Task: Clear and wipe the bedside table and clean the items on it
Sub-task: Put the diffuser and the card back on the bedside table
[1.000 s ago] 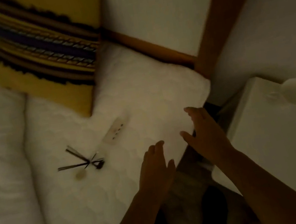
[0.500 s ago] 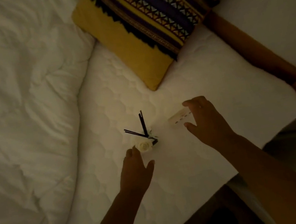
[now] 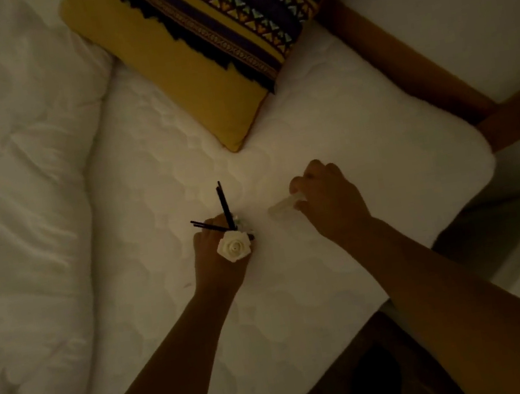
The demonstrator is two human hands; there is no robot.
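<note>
Left hand grips white rose and black sticks mid-mattress. Right hand pinches blurred small white remote, nearer the mattress's right corner. Bare mattress up to yellow pillow.

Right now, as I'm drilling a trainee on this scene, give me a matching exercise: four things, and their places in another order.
Things: 1 white rose; 2 pale slim object; 3 yellow pillow; 4 duvet.
Places: A bunched at the left; B held by the right hand; C held by the left hand; D at the top of the mattress.
Pairs: 1-C, 2-B, 3-D, 4-A.
</note>
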